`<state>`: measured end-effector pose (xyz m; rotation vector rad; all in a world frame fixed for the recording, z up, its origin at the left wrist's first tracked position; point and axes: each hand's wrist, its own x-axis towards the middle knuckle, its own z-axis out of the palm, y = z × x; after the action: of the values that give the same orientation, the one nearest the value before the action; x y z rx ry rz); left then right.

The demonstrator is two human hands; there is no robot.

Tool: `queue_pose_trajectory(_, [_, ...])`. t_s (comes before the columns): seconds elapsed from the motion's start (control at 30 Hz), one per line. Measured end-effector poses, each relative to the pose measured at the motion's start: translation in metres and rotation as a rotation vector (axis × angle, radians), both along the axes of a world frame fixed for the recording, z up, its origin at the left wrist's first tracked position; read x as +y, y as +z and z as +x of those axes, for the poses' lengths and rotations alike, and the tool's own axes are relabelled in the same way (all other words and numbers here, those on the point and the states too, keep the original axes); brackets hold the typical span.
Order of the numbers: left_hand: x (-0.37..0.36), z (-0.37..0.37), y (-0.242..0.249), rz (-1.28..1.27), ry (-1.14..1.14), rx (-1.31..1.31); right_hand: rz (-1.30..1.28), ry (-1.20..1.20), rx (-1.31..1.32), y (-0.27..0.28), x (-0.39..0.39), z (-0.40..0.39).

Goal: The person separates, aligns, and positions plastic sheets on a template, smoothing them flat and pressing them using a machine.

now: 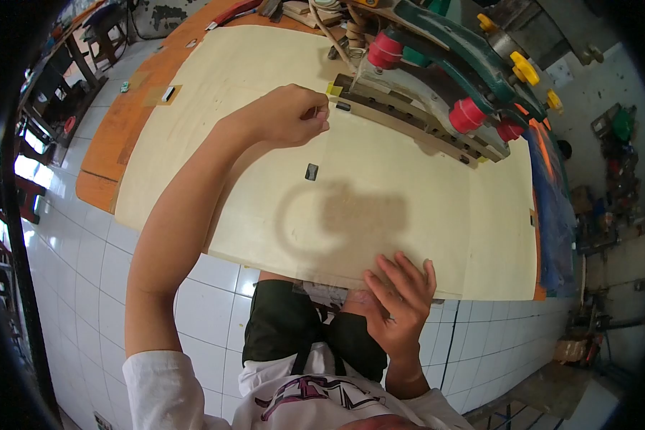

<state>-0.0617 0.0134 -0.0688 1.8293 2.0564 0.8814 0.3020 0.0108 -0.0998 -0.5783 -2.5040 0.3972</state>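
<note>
My left hand (292, 116) is curled closed above the cream sheet (251, 208), close to a yellow tab (334, 89) at the left end of a metal bar (401, 115). Whether anything is inside its fingers is hidden. My right hand (403, 295) has its fingers spread at the sheet's front edge, the fingertips over the sheet. A small dark rectangular piece (312, 172) lies on the sheet between the hands. Another small dark piece (343, 107) sits beside the bar, just right of my left hand.
A green clamp-like machine (451, 50) with red knobs (467, 115) and yellow wing knobs (524, 69) stands over the back right. Orange tabletop (99, 175) shows at the left. Blue plastic (555, 215) hangs at the right edge. Clutter (315, 14) lies behind the sheet.
</note>
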Motion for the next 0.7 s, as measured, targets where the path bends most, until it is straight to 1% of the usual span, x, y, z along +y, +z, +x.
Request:
queue_pose_trajectory(0.13, [0.0015, -0.0009, -0.001, 0.009, -0.01, 0.017, -0.003, 0.004, 0.005, -0.0004, -0.0007, -0.0005])
queue_pose_trajectory(0.23, [0.0003, 0.0, 0.0002, 0.011, -0.011, -0.037, 0.005, 0.007, 0.011, -0.0001, -0.0001, -0.0019])
queue_pose_trajectory(0.4, [0.0009, -0.0003, -0.0018, 0.049, -0.018, 0.015, 0.009, 0.004, 0.012, 0.0016, 0.0, -0.0028])
queue_pose_trajectory(0.5, [-0.0011, 0.0008, 0.0003, 0.039, -0.057, 0.033, 0.008, 0.003, 0.008, 0.0023, -0.0003, -0.0025])
queue_pose_trajectory(0.7, [-0.0003, -0.0003, -0.0006, 0.035, -0.064, 0.039, 0.01, -0.001, 0.022, 0.0003, -0.0007, -0.0029])
